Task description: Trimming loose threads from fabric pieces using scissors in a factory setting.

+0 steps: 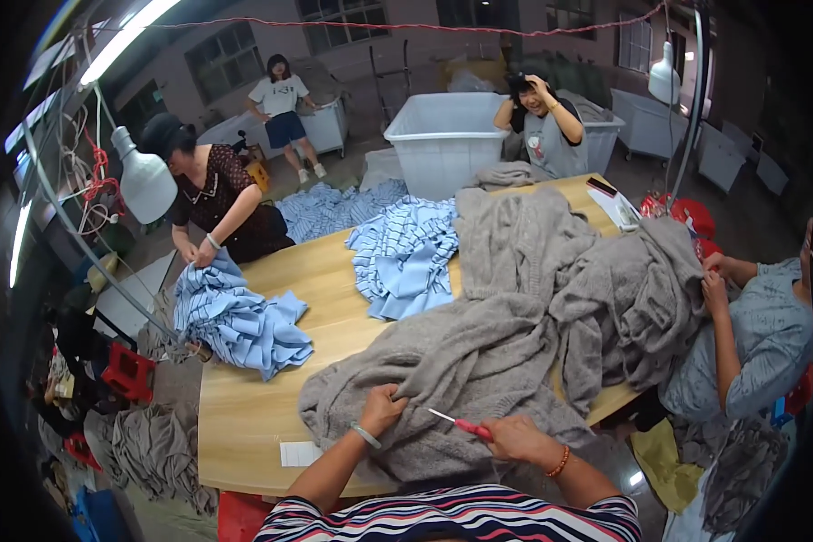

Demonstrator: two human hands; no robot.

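From my end, I see the wearer's left hand (381,411) closed on the gray cloth (506,334), fingertips pinching a fold near the table's near side. The right hand (519,440) is wrapped around a small red-handled tool (472,429), its thin metal end pointing toward the left hand. I can't quite tell at this size whether that tip touches the cloth or sits just above it.

The gray cloth lies in a big rumpled heap over the middle and right of the wooden table (244,434), running from under both hands to the far edge. Just left of the left forearm I have a white slip of paper (298,453) flat on the wood. Beyond the gray cloth, on its left, rests a blue striped bundle (406,257).

At the table's left end, one co-worker (221,194) grips a second blue bundle (239,316). On my right, another co-worker (745,325) has both hands at the edge of the gray heap. Across the table, a third person (551,135) raises a hand to the head beside a white bin (447,144).
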